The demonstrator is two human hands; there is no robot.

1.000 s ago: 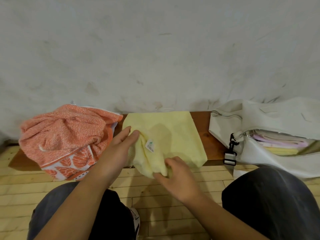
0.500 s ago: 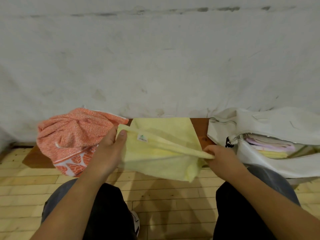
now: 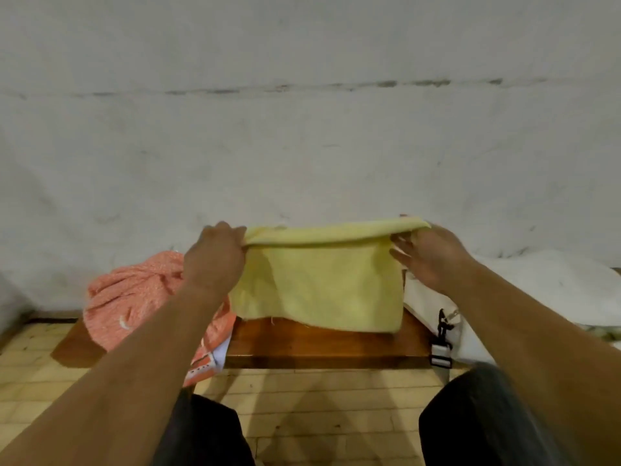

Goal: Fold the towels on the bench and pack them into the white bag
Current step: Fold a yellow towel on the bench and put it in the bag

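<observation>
Single head-worn wide-angle view, looking forward and down along both arms.

The camera sits above and behind the left hand and right hand, near enough that both forearms enter from the bottom corners and fill much of the lower frame. It faces a pale wall beyond the hands, which takes the whole upper half. The yellow towel between the hands falls mid-frame, the bench below them. The orange towel lies outside the left hand, the white bag outside the right, running off the frame edge. The floor shows beneath the wrists.
</observation>
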